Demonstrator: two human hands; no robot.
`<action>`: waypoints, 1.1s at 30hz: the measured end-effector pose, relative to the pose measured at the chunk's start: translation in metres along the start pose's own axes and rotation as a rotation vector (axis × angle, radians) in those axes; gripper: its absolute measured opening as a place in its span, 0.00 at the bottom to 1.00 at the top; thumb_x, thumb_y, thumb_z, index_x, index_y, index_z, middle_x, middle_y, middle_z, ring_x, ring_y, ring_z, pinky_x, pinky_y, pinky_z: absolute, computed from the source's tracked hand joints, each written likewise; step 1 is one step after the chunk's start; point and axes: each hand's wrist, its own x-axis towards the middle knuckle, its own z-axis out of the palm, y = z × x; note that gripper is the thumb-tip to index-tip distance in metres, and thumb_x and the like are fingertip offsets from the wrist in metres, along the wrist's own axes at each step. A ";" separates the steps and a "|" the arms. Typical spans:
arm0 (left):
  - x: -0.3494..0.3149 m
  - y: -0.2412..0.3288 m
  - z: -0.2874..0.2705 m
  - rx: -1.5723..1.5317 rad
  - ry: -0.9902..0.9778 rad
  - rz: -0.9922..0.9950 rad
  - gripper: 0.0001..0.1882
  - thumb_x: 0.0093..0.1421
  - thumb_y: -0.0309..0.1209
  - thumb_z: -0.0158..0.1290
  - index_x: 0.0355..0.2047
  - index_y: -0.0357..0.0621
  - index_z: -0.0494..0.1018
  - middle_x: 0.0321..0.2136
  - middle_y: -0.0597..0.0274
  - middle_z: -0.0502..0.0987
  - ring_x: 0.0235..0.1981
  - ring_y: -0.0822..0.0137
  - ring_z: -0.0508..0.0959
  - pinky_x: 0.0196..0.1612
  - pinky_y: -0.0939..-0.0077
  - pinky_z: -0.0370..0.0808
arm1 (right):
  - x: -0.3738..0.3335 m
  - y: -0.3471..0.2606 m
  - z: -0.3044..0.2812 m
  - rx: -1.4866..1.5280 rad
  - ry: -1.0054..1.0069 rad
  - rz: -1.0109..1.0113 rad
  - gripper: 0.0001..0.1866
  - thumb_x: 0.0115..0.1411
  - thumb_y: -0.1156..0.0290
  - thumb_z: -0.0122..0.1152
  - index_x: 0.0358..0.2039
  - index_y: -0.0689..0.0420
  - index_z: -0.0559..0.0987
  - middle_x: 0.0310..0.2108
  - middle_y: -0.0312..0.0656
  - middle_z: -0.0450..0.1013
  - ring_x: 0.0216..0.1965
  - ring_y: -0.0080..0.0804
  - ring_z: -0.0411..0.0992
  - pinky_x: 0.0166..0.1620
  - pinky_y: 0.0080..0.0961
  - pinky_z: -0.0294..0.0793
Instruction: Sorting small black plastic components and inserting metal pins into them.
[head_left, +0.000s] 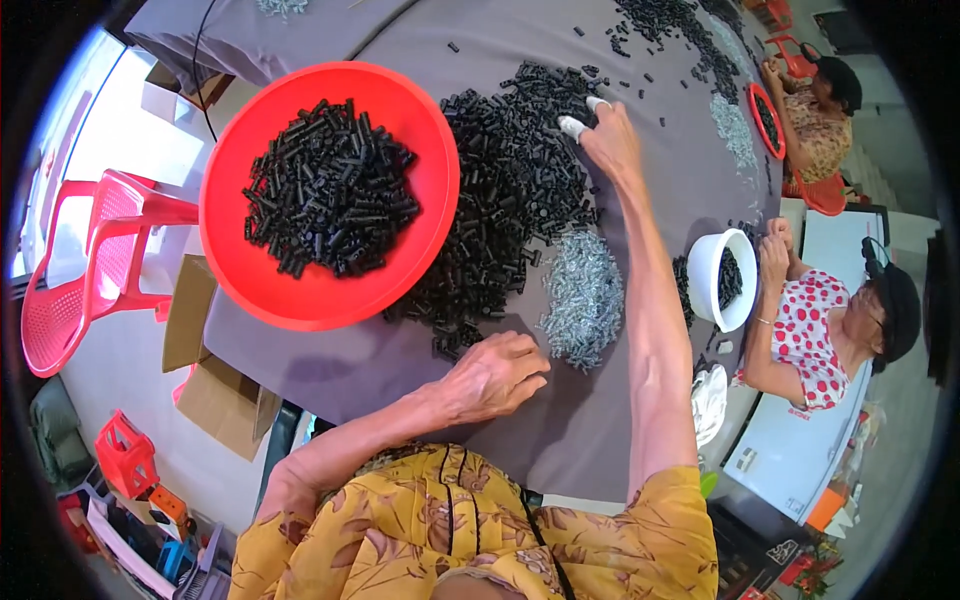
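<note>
A large heap of small black tubular pieces (500,190) lies on the grey cloth-covered table in front of me. My right hand (612,140) is stretched out to the heap's far right edge. White covers sit on two of its fingertips, which are apart and touch the black pieces. My left hand (500,378) rests near the heap's close edge with its fingers curled in; whatever it may hold is hidden. Between my arms lies a pile of small clear pieces (583,300). A wide red basin (330,300), holding more black pieces, stands to the left on part of the heap.
Two people sit along the right side, one by a white bowl (705,270) of black pieces, the other by a red tray (766,120). More black pieces (690,40) scatter at the far right. An open cardboard box (225,400) and a red chair (110,260) stand left.
</note>
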 end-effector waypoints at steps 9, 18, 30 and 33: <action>0.004 -0.004 0.002 0.035 0.024 0.015 0.08 0.52 0.27 0.56 0.32 0.37 0.74 0.31 0.54 0.73 0.33 0.54 0.74 0.37 0.65 0.73 | 0.011 -0.004 0.024 -0.162 0.128 -0.151 0.15 0.53 0.60 0.57 0.33 0.58 0.73 0.33 0.51 0.69 0.30 0.54 0.72 0.31 0.48 0.71; 0.005 -0.010 0.008 0.022 0.088 0.004 0.08 0.51 0.27 0.56 0.31 0.37 0.74 0.28 0.55 0.72 0.32 0.55 0.73 0.35 0.64 0.72 | -0.001 -0.003 0.026 -0.139 0.222 -0.307 0.16 0.57 0.57 0.57 0.27 0.57 0.68 0.25 0.47 0.71 0.24 0.52 0.72 0.24 0.45 0.69; 0.007 -0.005 0.006 0.028 0.069 -0.004 0.07 0.51 0.27 0.56 0.31 0.37 0.75 0.29 0.55 0.73 0.33 0.54 0.74 0.36 0.65 0.73 | -0.002 0.009 0.019 0.464 0.037 0.026 0.14 0.52 0.62 0.61 0.29 0.60 0.73 0.17 0.50 0.71 0.17 0.41 0.69 0.22 0.33 0.67; 0.005 -0.004 0.002 0.028 0.062 -0.025 0.07 0.52 0.26 0.56 0.31 0.36 0.75 0.30 0.53 0.75 0.33 0.54 0.75 0.36 0.65 0.74 | -0.011 -0.005 0.000 1.507 -0.282 0.475 0.12 0.58 0.62 0.55 0.29 0.59 0.73 0.17 0.36 0.67 0.16 0.24 0.65 0.14 0.16 0.57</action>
